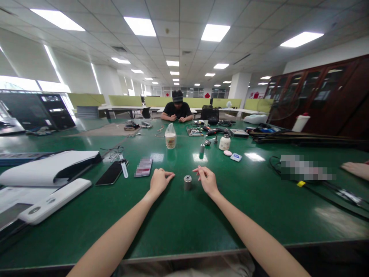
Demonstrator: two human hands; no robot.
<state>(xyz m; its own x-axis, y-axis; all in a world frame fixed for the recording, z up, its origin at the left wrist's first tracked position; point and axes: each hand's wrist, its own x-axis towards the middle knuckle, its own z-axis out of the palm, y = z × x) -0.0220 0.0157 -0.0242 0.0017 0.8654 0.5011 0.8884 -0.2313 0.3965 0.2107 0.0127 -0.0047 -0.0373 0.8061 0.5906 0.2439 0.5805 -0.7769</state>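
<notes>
A short grey metal cylinder [187, 183] with a hole in its top stands upright on the green table between my hands, touching neither. To its left is my left hand [160, 181], thumb and fingertips pressed together; anything between them is too small to make out. On the other side my right hand [207, 180] rests near the table, its fingers loosely bent and apart, with nothing visible in them. Farther off, a second, slimmer metal cylinder [201, 149] stands upright.
Left of my hands lie a pinkish phone [143, 167], a black phone [110, 173] and a white watch [123, 167]. Ahead stand a bagged cup [170, 140] and a white jar [224, 142]. Cables [325, 196] and another person's hand [356, 168] are at right. Someone sits opposite.
</notes>
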